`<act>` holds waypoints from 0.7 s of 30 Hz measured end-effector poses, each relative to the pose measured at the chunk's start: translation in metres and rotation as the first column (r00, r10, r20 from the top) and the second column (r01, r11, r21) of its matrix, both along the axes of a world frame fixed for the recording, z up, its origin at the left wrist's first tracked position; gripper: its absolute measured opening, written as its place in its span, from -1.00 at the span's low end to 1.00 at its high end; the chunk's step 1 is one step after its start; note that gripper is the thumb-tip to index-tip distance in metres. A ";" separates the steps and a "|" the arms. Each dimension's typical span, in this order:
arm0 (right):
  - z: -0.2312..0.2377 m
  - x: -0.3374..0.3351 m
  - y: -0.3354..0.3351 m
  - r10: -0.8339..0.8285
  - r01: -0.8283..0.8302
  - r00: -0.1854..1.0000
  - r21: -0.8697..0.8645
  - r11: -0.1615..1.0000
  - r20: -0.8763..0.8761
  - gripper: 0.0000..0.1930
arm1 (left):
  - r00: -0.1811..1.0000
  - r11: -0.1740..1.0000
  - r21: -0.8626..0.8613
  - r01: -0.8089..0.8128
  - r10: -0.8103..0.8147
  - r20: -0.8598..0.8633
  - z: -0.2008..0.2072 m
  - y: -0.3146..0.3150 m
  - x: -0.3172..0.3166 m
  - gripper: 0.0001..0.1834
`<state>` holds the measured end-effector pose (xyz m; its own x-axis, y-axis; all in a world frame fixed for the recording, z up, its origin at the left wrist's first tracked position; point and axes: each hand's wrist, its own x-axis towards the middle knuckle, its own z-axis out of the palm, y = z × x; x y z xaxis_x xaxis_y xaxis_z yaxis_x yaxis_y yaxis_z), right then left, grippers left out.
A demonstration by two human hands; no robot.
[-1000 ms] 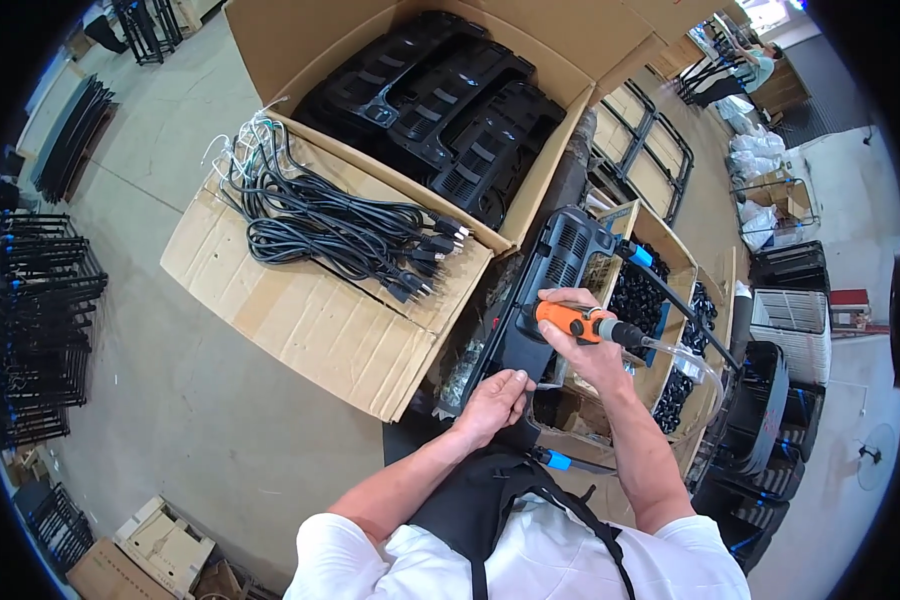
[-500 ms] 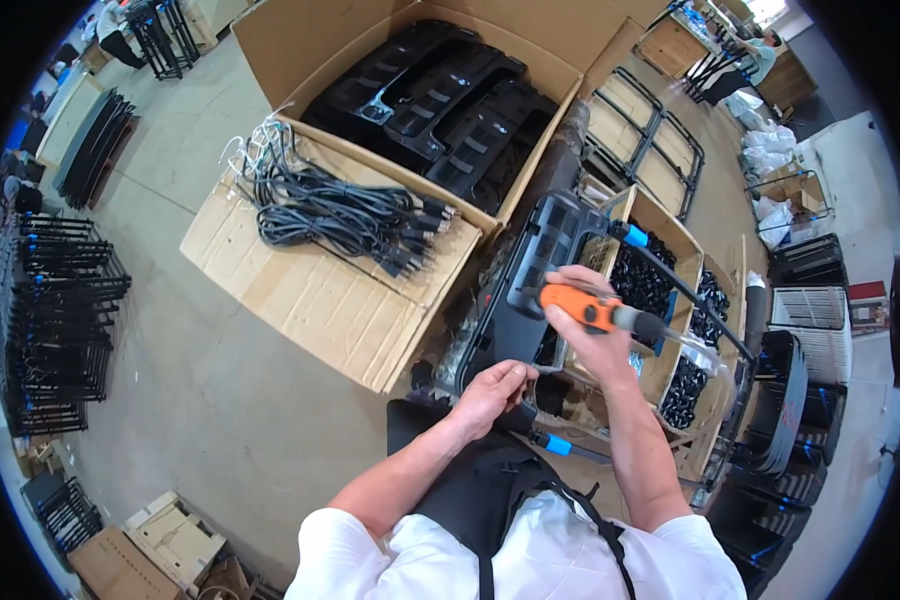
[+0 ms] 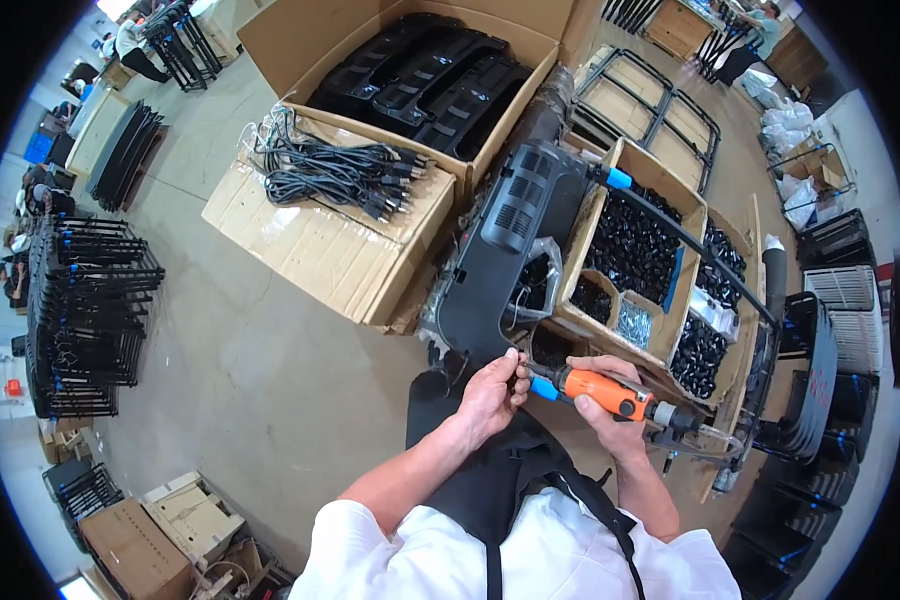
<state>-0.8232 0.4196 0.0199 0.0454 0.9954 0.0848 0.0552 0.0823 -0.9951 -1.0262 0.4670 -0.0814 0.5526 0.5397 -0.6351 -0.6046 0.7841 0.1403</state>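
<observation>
My right hand (image 3: 620, 432) is wrapped round an orange-and-grey power screwdriver (image 3: 602, 388), held nearly level with its nose pointing left. My left hand (image 3: 490, 400) is closed in a pinch at that nose, beside the near corner of a black plastic cover (image 3: 482, 285); what its fingertips hold is too small to make out. The cover, with a vented motor-like hump (image 3: 515, 215), lies lengthwise ahead of me. A black tube frame (image 3: 685, 235) with a blue sleeve (image 3: 618, 178) extends from its right side. Another blue sleeve (image 3: 544, 389) shows beneath the screwdriver's nose.
Wooden bins to the right hold black small parts (image 3: 635, 240) and silver screws (image 3: 633, 322). Bundled black cables (image 3: 335, 170) lie on a cardboard box (image 3: 310, 255). Behind it, an open carton (image 3: 535, 85) contains more black covers. Black frames (image 3: 90, 310) stand at the left; people work farther back.
My right hand has brought the screwdriver down and toward me, turning its nose to my left fingers. My left hand stays at the cover's near corner. The view has shifted slightly.
</observation>
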 end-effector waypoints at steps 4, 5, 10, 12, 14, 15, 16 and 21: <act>-0.007 0.007 -0.029 0.066 -0.066 0.998 0.004 0.998 0.020 -0.48 | 0.998 0.997 -0.059 -0.056 0.058 0.019 0.001 -0.036 0.006 -0.76; -0.008 0.008 -0.034 0.084 -0.084 0.996 0.009 0.996 0.036 -0.48 | 0.997 0.996 -0.059 -0.069 0.071 0.033 0.000 -0.042 0.006 -0.76; -0.009 0.008 -0.051 0.092 -0.091 0.996 -0.035 0.995 0.009 -0.49 | 0.999 0.996 -0.078 -0.042 0.043 0.003 -0.001 -0.055 0.008 -0.76; -0.011 0.008 -0.053 0.083 -0.082 0.997 -0.033 0.996 0.009 -0.50 | 1.000 0.995 -0.097 -0.029 0.028 -0.008 0.000 -0.057 0.008 -0.75; -0.012 0.003 -0.053 0.071 -0.071 0.997 -0.020 0.997 0.004 -0.50 | 1.000 0.995 -0.095 -0.004 0.004 -0.004 0.000 -0.058 0.006 -0.73; -0.013 0.000 -0.053 0.061 -0.061 0.998 -0.007 0.998 -0.004 -0.50 | 1.000 0.995 -0.096 -0.004 0.004 0.000 -0.001 -0.057 0.006 -0.73; -0.013 -0.002 -0.051 0.062 -0.062 0.998 -0.009 0.998 0.000 -0.50 | 1.000 0.997 -0.072 -0.012 0.010 -0.020 -0.002 -0.056 0.006 -0.71; -0.013 -0.022 -0.033 0.013 -0.004 0.992 -0.076 0.997 0.127 -0.52 | 0.993 1.000 -0.018 0.004 -0.006 -0.118 -0.006 -0.058 -0.007 -0.68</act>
